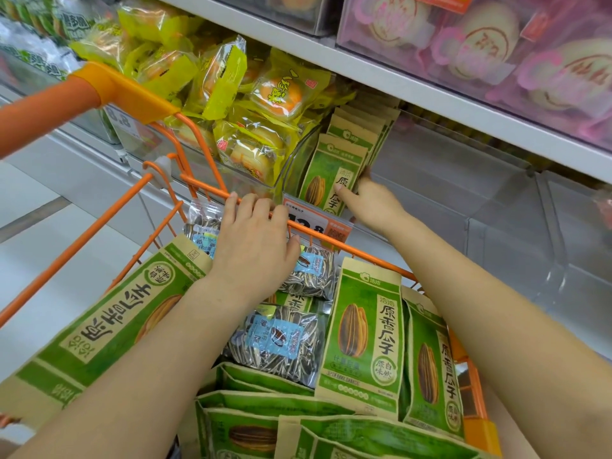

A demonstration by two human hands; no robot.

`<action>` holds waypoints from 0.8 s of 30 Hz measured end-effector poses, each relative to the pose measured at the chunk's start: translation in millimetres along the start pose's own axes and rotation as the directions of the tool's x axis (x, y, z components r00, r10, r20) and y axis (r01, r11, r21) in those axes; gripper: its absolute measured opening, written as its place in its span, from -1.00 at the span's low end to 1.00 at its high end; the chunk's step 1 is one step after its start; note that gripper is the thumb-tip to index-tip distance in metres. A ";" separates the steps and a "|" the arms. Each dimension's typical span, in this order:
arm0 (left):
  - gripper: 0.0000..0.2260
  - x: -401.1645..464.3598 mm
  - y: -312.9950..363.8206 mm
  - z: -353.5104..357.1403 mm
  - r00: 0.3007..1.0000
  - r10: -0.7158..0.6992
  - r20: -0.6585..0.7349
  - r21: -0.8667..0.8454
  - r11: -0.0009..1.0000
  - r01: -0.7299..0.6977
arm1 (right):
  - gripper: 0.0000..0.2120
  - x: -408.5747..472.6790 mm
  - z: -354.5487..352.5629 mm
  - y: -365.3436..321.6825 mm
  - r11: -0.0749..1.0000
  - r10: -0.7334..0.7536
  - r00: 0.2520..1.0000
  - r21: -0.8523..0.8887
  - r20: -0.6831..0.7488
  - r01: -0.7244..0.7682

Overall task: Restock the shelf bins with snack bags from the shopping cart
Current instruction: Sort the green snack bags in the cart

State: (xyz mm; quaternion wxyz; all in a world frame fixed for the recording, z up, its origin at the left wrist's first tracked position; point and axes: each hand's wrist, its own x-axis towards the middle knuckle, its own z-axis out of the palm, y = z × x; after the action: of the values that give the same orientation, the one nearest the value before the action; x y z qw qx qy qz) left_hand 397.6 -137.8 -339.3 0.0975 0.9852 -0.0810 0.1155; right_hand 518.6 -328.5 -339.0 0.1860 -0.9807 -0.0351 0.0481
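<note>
Cart bags crowd hands; bin seemingly roomy.

A white metal shelf carries clear plastic bins: yellow wrapped pastry packs at left, upright green-and-tan sunflower seed bags just right of them.

An orange wire shopping cart nearby holds more bags.

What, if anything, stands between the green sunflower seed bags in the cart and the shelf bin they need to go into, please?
Nothing visible blocks the way. The shelf bin is open-fronted and mostly bare to the right of the green bags that the right hand steadies. The left hand rests on the cart rim.
</note>
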 end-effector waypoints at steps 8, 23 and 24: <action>-0.56 -0.9 -2.7 0.9 1.000 0.028 -0.002 -0.009 1.000 -0.028 | -0.46 -40.4 -35.6 -0.6 0.970 0.021 0.996 0.240 0.082 -0.040; -0.62 -24.6 42.2 -81.3 0.927 0.278 0.254 -0.169 0.956 -0.240 | -0.45 -290.1 -40.6 25.8 0.924 -0.341 0.937 0.212 0.081 0.318; -0.63 -34.4 46.4 -87.8 0.916 0.297 0.269 -0.192 0.949 -0.252 | -0.42 -295.6 -36.5 25.1 0.919 -0.384 0.921 0.126 0.066 0.374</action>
State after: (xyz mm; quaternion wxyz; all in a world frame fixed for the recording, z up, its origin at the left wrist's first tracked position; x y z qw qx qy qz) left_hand 337.4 -159.5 -255.8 0.1423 0.9597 -0.2410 -0.0265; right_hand 230.2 -390.7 -290.4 0.2440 -0.9403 -0.2302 0.0570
